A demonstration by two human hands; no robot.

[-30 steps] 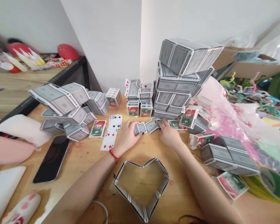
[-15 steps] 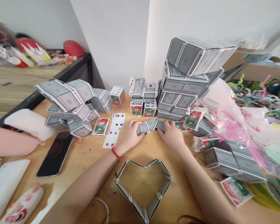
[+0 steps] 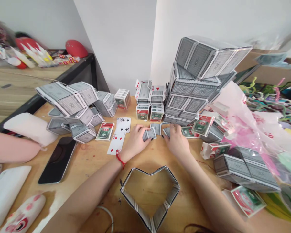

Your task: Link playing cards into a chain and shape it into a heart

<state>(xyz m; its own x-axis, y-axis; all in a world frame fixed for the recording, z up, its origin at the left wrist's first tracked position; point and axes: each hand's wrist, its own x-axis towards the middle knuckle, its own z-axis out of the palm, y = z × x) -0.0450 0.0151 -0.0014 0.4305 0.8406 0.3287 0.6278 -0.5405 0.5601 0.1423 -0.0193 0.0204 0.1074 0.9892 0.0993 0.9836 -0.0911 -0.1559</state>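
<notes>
My left hand (image 3: pixel 135 142), a red string at its wrist, is closed on some grey-backed playing cards (image 3: pixel 149 134) just above the wooden table. My right hand (image 3: pixel 178 142) pinches more grey-backed cards (image 3: pixel 166 131), mostly hidden by its fingers. Between the hands lies a grey-backed card (image 3: pixel 156 128). Closer to me, a heart-shaped frame (image 3: pixel 165 199) made of playing cards stands on its edges between my forearms. Left of my left hand several face-up cards (image 3: pixel 116 143) lie by a green and red card box (image 3: pixel 105 131).
A tall stack of card-built blocks (image 3: pixel 189 87) rises at the back right, a lower one (image 3: pixel 70 102) at the left. A phone (image 3: pixel 57 160) lies at left. Card boxes (image 3: pixel 248 201), another card-built block (image 3: pixel 244 168) and a pink plastic bag (image 3: pixel 257 126) crowd the right.
The card between my hands has shifted slightly left and straightened. My right hand has turned a little, with its cards further apart from that middle card. My left hand has barely moved.
</notes>
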